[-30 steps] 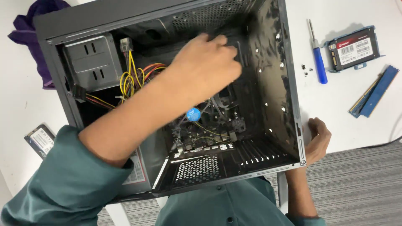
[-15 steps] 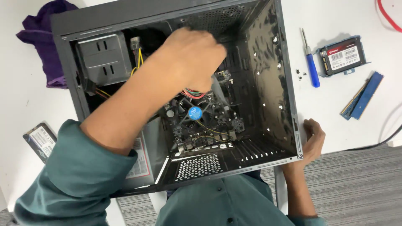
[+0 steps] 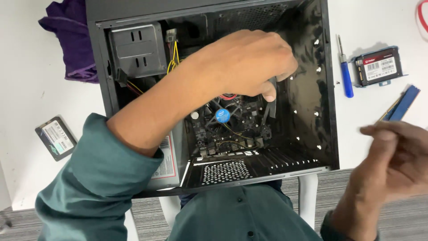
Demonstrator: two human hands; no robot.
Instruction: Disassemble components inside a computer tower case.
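- The left hand (image 3: 249, 62) reaches deep into the open computer case (image 3: 325, 111), its grip curled down with the fingers pressed together; it appears to be pinching a thin dark cable or strip (image 3: 270, 105) that hangs just below the fingertips, though the exact hold is hidden by the hand.
- Directly beneath that grip lies the motherboard (image 3: 232, 134), with the round fan (image 3: 222, 115) and its blue centre just below and left of the fingers.
- Left of the grip, yellow wires (image 3: 173, 58) run up beside a grey drive cage (image 3: 136, 50) in the case's upper left corner.
- Below the grip, the perforated back panel (image 3: 223, 172) of the case faces the person's teal shirt.
- The right hand (image 3: 397, 156) is raised outside the case, well right of and below the left grip; it is blurred, the fingers loosely bent, and I cannot tell whether it holds anything.
- Just above the right hand, a blue memory stick (image 3: 403, 103) lies on the white table (image 3: 26, 107).
- Further up sit a black solid-state drive (image 3: 379, 66) and a blue-handled screwdriver (image 3: 345, 69), side by side.
- Far left of the left grip, a second drive (image 3: 56, 138) lies flat on the table, and a purple cloth (image 3: 71, 40) is bunched against the case's upper corner.
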